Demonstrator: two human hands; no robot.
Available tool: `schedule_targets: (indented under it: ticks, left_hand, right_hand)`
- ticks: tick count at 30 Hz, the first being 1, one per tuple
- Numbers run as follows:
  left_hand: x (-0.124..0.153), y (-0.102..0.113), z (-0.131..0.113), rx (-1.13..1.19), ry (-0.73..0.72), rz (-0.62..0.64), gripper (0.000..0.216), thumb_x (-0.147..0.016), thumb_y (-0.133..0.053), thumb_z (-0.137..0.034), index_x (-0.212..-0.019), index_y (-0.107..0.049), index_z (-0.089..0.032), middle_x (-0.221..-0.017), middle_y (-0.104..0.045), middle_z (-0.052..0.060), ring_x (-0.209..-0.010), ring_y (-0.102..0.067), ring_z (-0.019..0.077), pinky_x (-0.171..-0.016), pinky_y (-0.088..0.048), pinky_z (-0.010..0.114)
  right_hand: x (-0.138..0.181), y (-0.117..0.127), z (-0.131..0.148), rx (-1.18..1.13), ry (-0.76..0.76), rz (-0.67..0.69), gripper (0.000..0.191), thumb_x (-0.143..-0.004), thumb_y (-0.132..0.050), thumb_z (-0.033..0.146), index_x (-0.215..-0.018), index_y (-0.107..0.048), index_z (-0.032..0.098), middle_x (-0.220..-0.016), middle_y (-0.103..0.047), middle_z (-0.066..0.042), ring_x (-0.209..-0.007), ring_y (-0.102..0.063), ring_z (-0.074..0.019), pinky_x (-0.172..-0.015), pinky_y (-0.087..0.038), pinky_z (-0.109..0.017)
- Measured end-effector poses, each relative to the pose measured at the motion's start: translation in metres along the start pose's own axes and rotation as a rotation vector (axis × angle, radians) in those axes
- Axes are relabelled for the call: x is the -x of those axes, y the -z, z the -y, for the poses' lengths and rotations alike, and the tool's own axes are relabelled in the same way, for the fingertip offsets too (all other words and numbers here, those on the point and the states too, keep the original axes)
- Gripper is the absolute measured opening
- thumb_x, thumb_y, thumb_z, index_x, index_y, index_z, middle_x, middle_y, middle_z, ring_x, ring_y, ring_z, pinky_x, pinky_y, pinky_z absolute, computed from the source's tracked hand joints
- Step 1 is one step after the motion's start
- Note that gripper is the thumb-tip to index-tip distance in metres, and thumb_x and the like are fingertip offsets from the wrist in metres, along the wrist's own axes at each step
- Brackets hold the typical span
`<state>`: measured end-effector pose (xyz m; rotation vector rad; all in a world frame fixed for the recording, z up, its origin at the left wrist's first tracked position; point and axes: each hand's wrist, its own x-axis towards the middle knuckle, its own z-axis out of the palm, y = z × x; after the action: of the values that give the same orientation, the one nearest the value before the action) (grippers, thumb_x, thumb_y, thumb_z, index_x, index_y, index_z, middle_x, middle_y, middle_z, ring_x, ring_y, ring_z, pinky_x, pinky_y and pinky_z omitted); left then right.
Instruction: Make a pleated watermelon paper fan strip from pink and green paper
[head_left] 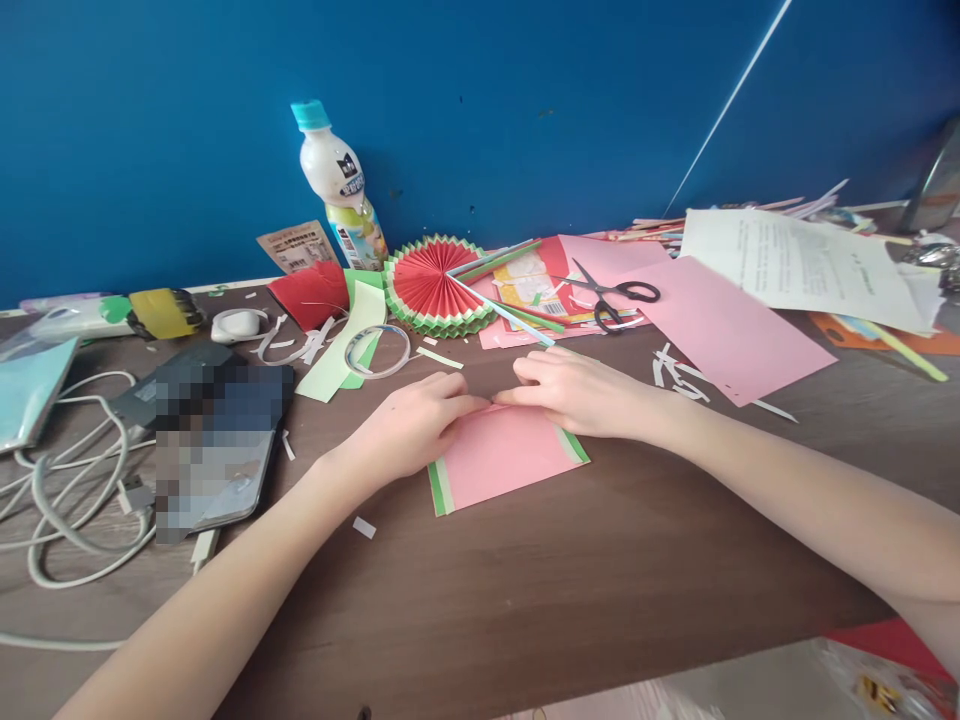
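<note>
A pink paper sheet (502, 458) with green and pale-green strips on its left and right edges lies flat on the brown table (525, 580). My left hand (409, 425) presses on its far-left edge, fingers curled and pinched together. My right hand (577, 392) presses on its far-right edge, fingertips pinching the paper's top edge. The two hands meet fingertip to fingertip at the sheet's far edge.
Behind the hands lie a folded red-and-green paper fan (435, 285), black scissors (619, 295), a large pink sheet (712, 325), a tape roll (377, 350), paper scraps and a bottle (341, 190). A phone (217, 440) and white cables (67, 490) sit at the left.
</note>
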<state>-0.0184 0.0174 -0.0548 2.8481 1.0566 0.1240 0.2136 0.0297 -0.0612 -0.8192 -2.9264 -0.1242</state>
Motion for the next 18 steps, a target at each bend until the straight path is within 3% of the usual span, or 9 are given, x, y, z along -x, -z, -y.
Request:
schedule_targets:
  ticks: [6,18]
  left_hand:
    - [-0.0014,-0.0072,0.0041,-0.157,-0.104,-0.161,0.034,-0.083,-0.039,-0.011,-0.099,-0.067,-0.022,-0.078,-0.056,0.003,-0.070,-0.049,0.0150,-0.062,-0.039,0.026]
    - [-0.0009,-0.0091,0.0011,-0.307,-0.161,-0.230,0.033,-0.093,-0.034,-0.021,-0.106,-0.064,-0.022,-0.071,-0.051,0.004,-0.064,-0.045,0.0151,-0.057,-0.032,0.028]
  right_hand:
    - [0.0023,-0.0056,-0.0031,0.070,0.048,-0.106,0.036,-0.091,-0.037,0.015,-0.116,-0.061,0.024,-0.074,-0.044,-0.004,-0.065,-0.032,-0.0152,-0.060,-0.027,-0.027]
    - [0.0017,-0.0106,-0.0023,0.174,0.079,-0.205,0.036,-0.093,-0.033,0.013,-0.113,-0.061,0.024,-0.069,-0.043,-0.003,-0.064,-0.029,-0.0147,-0.059,-0.024,-0.028]
